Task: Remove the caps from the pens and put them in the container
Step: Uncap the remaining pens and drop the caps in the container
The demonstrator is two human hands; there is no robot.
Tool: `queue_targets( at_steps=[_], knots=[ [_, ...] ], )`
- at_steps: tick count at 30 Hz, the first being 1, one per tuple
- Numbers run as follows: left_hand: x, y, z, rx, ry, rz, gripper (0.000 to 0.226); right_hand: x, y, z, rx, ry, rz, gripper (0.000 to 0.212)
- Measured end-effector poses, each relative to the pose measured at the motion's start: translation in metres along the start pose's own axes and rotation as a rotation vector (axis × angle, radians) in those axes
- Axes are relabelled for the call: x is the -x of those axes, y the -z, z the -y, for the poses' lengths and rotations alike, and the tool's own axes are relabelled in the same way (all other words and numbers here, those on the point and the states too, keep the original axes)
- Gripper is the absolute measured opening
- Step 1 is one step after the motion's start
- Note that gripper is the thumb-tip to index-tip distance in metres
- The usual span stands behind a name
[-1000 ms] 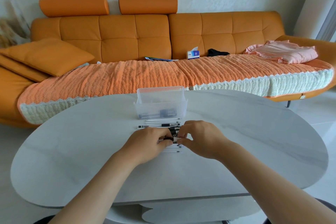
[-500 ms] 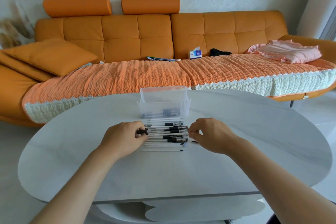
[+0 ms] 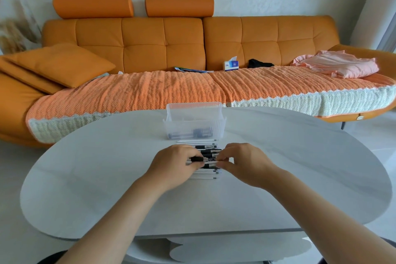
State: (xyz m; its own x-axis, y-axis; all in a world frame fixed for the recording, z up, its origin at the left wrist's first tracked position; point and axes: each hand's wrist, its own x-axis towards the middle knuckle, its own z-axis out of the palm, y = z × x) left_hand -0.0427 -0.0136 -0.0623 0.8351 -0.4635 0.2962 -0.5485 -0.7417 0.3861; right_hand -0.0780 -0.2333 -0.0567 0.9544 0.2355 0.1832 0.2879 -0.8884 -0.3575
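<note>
A row of black-and-white pens (image 3: 206, 153) lies side by side on the white table (image 3: 107, 169), just in front of a clear plastic container (image 3: 194, 121). Dark pieces lie on the container's floor. My left hand (image 3: 174, 165) and my right hand (image 3: 244, 162) meet over the middle of the row. Between them they hold one pen (image 3: 209, 162) a little above the others: the left fingers grip its left end, the right fingers pinch its right end. The hands hide the ends of several pens.
An orange sofa (image 3: 182, 43) with a knitted orange throw runs behind the table. On it lie a tissue box (image 3: 231, 64), a dark item (image 3: 260, 63), papers (image 3: 192, 69), folded pink cloth (image 3: 340, 66) and cushions (image 3: 57, 64). The table's front edge is near my forearms.
Half a second ago my hands were apart at the two ends of the pen row. They have since come together over the middle, both now gripping a single pen.
</note>
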Motion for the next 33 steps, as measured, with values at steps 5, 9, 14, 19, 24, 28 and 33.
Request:
queue_targets(
  at_steps=[5,9,14,19,24,28,33],
  knots=[
    [-0.001,-0.001,0.005,-0.034,0.038,0.037,0.013,0.001,0.014,-0.014,0.092,-0.077,0.038,0.016],
    [0.006,-0.004,0.008,-0.019,0.001,0.082,0.011,-0.001,0.017,-0.029,0.125,-0.188,0.05,0.022],
    [0.011,-0.013,0.011,-0.037,-0.066,0.129,0.01,-0.008,0.007,-0.033,0.101,-0.227,0.048,0.014],
    [0.007,-0.015,0.011,-0.071,-0.069,0.137,0.012,-0.016,0.001,-0.034,0.106,-0.237,0.087,0.005],
    [0.006,-0.015,0.009,-0.074,-0.049,0.174,0.02,-0.024,0.001,-0.035,0.078,-0.26,0.164,0.015],
    [0.002,-0.014,0.01,-0.096,-0.047,0.186,0.021,-0.032,0.003,-0.037,0.075,-0.26,0.143,0.023],
    [-0.003,-0.017,0.008,-0.104,-0.062,0.191,0.021,-0.049,-0.005,-0.035,0.107,-0.219,0.023,0.024]
  ],
)
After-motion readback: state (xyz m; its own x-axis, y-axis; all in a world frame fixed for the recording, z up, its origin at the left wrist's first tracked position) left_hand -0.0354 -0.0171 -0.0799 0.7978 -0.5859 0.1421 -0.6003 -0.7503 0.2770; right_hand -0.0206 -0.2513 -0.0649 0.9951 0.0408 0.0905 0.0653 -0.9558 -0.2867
